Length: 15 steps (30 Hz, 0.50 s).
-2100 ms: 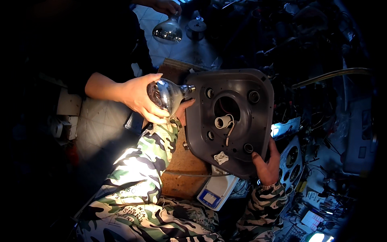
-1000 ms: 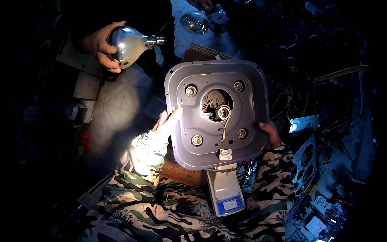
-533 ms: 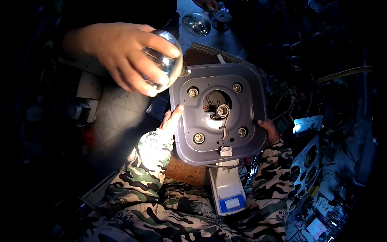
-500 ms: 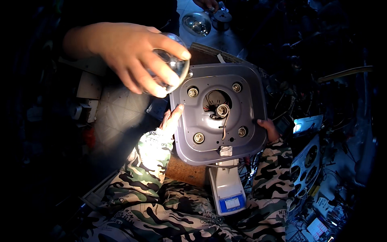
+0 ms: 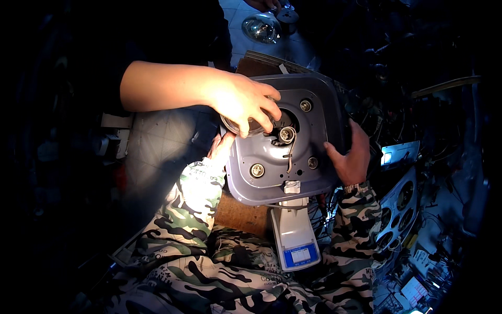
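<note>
A grey square heat-lamp housing (image 5: 277, 187) with several bulb sockets lies tilted before me. My left hand (image 5: 221, 146) is closed on its left rim. My right hand (image 5: 353, 159) holds the right side, its thumb on the inner face and its fingers along the outer wall. From the left, another person's hand (image 5: 246, 102) grasps a large glass bulb (image 5: 230, 124) over the upper left socket, which is hidden beneath. The middle socket (image 5: 287, 135) hangs on its wire in the central opening. A white connector (image 5: 292, 187) sits at the near rim.
Under the housing are a brown board (image 5: 243, 214) and a white device with a blue label (image 5: 300, 255). At the top, another hand (image 5: 266, 5) holds a second glass bulb (image 5: 261, 27). A white panel with round holes (image 5: 400, 209) and tangled wires lie to the right.
The other person's hand has brought the bulb right and down onto the upper left of the housing. My right hand has shifted up along the side, its fingers now showing.
</note>
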{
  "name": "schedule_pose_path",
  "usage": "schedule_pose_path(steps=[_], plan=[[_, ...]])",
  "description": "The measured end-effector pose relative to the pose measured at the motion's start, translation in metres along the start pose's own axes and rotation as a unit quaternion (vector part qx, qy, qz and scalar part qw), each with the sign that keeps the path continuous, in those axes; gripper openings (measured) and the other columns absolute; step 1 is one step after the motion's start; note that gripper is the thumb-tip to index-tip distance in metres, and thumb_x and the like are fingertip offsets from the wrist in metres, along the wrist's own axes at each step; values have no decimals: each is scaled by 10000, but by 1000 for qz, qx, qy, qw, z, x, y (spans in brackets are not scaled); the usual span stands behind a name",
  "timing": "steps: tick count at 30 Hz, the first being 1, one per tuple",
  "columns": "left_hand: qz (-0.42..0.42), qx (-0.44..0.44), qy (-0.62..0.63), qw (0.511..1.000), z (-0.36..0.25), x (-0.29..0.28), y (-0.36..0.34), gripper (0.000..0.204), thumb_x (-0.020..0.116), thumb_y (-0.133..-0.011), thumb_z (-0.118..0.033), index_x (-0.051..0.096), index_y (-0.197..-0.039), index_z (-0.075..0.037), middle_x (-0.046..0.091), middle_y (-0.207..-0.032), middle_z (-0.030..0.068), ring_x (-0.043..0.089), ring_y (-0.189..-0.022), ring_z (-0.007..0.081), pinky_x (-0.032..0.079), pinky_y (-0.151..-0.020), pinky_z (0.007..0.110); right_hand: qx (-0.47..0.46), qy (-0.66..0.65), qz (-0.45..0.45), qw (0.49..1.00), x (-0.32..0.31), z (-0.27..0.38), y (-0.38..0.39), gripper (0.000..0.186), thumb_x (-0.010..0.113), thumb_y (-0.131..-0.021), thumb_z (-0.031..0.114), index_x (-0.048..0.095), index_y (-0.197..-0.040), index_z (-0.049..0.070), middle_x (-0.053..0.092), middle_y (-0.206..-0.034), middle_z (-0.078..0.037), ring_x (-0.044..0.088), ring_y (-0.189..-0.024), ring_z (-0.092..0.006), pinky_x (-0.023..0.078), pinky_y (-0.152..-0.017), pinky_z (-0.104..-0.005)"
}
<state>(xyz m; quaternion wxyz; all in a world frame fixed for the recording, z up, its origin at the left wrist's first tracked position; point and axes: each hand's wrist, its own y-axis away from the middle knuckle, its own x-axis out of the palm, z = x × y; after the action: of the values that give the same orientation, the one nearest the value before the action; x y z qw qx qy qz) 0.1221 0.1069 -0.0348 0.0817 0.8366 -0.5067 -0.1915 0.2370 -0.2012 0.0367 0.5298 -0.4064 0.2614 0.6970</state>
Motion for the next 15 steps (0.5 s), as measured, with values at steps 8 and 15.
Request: schedule_pose_path(steps=[8, 15], plan=[[25, 127, -68, 989, 13, -17, -14, 873, 715, -795, 20, 172, -1479, -13, 418, -1412, 211, 458, -1303, 294, 425, -1052, 419, -109, -180, 155, 965, 53, 117, -34, 981, 858, -669, 235, 328, -1453, -27, 391, -1427, -273, 449, -1298, -436, 431, -1055, -458], [34, 226, -55, 972, 7, -8, -27, 793, 734, -819, -93, 300, -1476, 1, 462, -1405, 158, 448, -1324, 254, 376, -1101, 391, -121, -154, 67, 978, 78, 128, -43, 915, 822, -706, 274, 356, -1429, -38, 487, -1333, -290, 544, -1186, -447, 491, -973, -448]])
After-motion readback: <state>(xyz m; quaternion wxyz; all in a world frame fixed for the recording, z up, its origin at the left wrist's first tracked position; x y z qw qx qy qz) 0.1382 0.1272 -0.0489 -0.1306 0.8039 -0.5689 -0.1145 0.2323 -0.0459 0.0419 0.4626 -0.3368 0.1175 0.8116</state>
